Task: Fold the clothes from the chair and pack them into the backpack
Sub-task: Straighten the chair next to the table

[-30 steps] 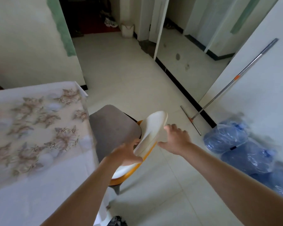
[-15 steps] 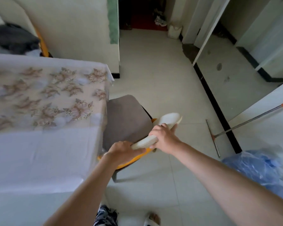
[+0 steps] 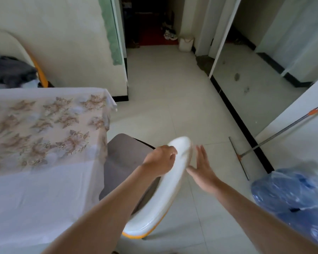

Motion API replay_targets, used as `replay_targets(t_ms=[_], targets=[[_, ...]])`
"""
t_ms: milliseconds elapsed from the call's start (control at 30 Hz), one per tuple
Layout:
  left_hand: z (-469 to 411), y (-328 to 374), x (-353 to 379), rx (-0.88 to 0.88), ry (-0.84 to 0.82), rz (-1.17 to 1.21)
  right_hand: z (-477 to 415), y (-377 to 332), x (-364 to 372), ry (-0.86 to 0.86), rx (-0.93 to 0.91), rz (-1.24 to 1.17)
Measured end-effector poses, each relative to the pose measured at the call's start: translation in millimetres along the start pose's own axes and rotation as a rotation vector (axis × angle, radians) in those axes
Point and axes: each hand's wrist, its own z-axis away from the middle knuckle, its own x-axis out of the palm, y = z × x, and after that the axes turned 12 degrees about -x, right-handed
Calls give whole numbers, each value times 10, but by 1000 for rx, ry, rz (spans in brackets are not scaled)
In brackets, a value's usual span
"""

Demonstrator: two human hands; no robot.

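Head view, below centre: left hand (image 3: 161, 160) curled over the top edge of the white chair back (image 3: 170, 187), fingers closed round its rim. Right hand (image 3: 200, 167) just beside that same back on the outer side, fingers spread and flat, palm toward the shell; whether touching it, cannot tell through the blur. Grey seat cushion (image 3: 125, 162) bare, tucked partly under the table edge; orange trim along the lower rim of the chair shell.

Left of the chair: table (image 3: 26, 189) draped in a white cloth with a flower print across its far half.

Upper left, beyond the table: second chair (image 3: 39, 70) with an orange edge against the wall, heaped with dark clothes (image 3: 11, 72), grey and black, with a pale piece at the lower right of the heap. Backpack nowhere visible.

Right side: squeegee mop (image 3: 275, 132) leaned on the wall, blade on the tiled floor (image 3: 163, 107). Lower right corner: blue water jugs (image 3: 292, 195) wrapped in clear plastic.
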Motion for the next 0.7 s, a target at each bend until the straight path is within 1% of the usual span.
replay_targets(t_ms=[33, 67, 100, 167, 233, 267, 333, 400, 533, 633, 700], targets=[[-144, 165, -6, 106, 41, -25, 9, -59, 30, -22, 105, -113], [-280, 322, 10, 212, 41, -103, 13, -100, 91, -52, 176, -213], [-418, 452, 48, 312, 17, -210, 21, -112, 168, -67, 223, -261], [-653, 605, 161, 453, -64, -441, 19, -66, 307, -53, 238, -290], [-818, 584, 241, 534, -127, -613, -14, -6, 351, -39, 223, -280], [-877, 536, 255, 562, -128, -637, -34, 5, 347, -34, 223, -280], [-968, 419, 249, 617, -72, -606, -80, -7, 328, -14, 232, -299], [-1056, 334, 185, 609, -51, -562, -179, -26, 343, 3, 233, -304], [-1300, 126, -96, 507, -61, -518, -580, -193, 402, -17, 200, -309], [-1531, -198, -365, 441, -35, -458, -934, -391, 489, -47, 163, -301], [-1685, -416, -535, 379, -20, -431, -1125, -559, 574, -26, 148, -326]])
